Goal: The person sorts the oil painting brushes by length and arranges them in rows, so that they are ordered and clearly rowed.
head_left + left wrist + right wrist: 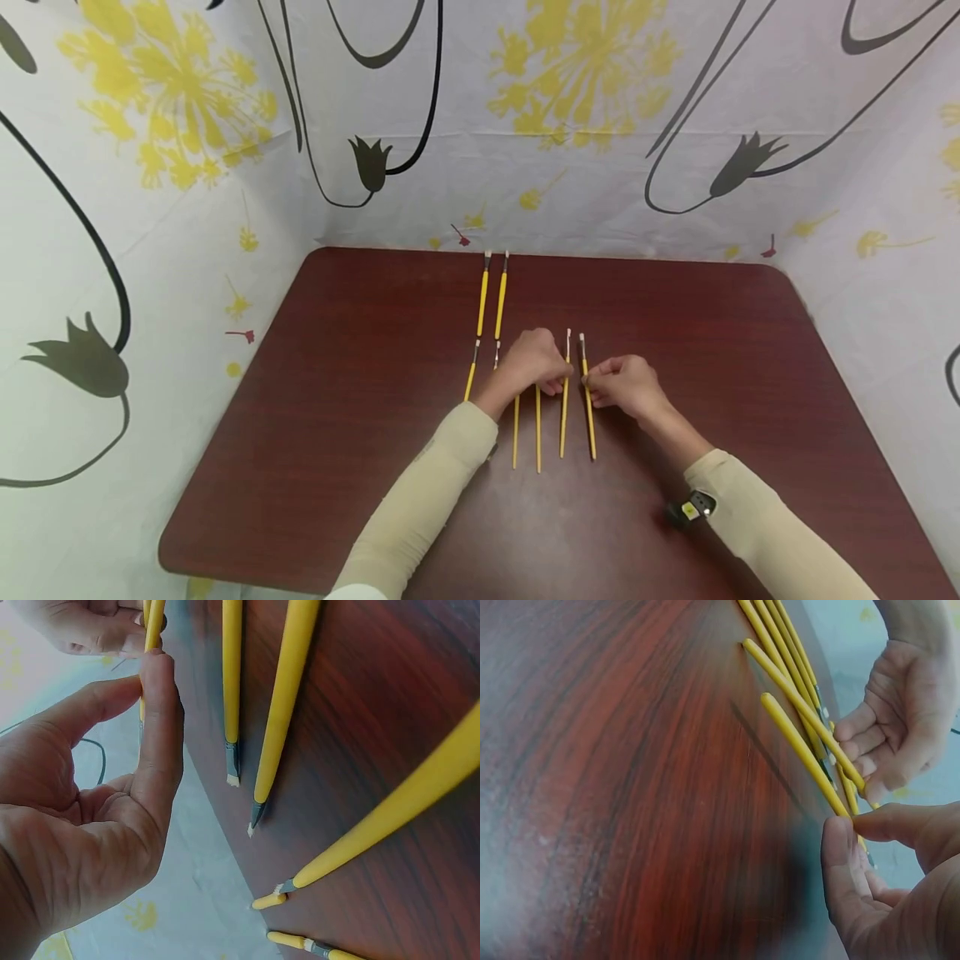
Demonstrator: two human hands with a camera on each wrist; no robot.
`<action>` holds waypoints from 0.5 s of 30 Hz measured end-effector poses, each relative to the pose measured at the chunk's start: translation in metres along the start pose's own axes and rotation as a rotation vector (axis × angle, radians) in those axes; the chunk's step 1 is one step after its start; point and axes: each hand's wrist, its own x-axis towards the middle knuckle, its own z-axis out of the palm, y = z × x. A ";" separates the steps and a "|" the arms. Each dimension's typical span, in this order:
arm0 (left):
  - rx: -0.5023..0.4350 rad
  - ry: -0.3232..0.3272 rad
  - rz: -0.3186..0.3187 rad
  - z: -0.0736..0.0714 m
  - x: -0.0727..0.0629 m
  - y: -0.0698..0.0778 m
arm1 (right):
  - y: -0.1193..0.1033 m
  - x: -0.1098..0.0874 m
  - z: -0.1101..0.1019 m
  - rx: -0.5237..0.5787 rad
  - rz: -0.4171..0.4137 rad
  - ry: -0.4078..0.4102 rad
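Note:
Between thumb and fingertips, my left hand (534,360) pinches a thin yellow-handled paintbrush (564,421), its pale bristles pointing to the far side. Close by on the right, my right hand (626,387) pinches a similar paintbrush (590,425). In the right wrist view, the right hand's brush (801,750) and the left hand's brush (795,697) slant side by side, handle ends toward the near side. Left of them, two more paintbrushes (537,433) lie on the table, partly covered by my left hand in the head view.
Farther back are two larger yellow paintbrushes (482,302), bristles near the table's far edge. Another brush (471,377) and one mostly behind my left arm lie below them. The dark red wooden table (360,350) meets patterned white cloth (450,183) at the back and sides.

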 end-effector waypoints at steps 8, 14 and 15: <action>0.046 -0.025 -0.002 0.004 -0.001 -0.002 | 0.004 -0.001 0.002 -0.055 -0.006 0.015; 0.098 -0.047 -0.009 0.005 -0.002 -0.003 | 0.007 -0.003 0.002 -0.086 0.002 0.026; 0.110 -0.047 -0.008 0.006 -0.002 -0.004 | 0.007 -0.004 0.002 -0.097 0.000 0.026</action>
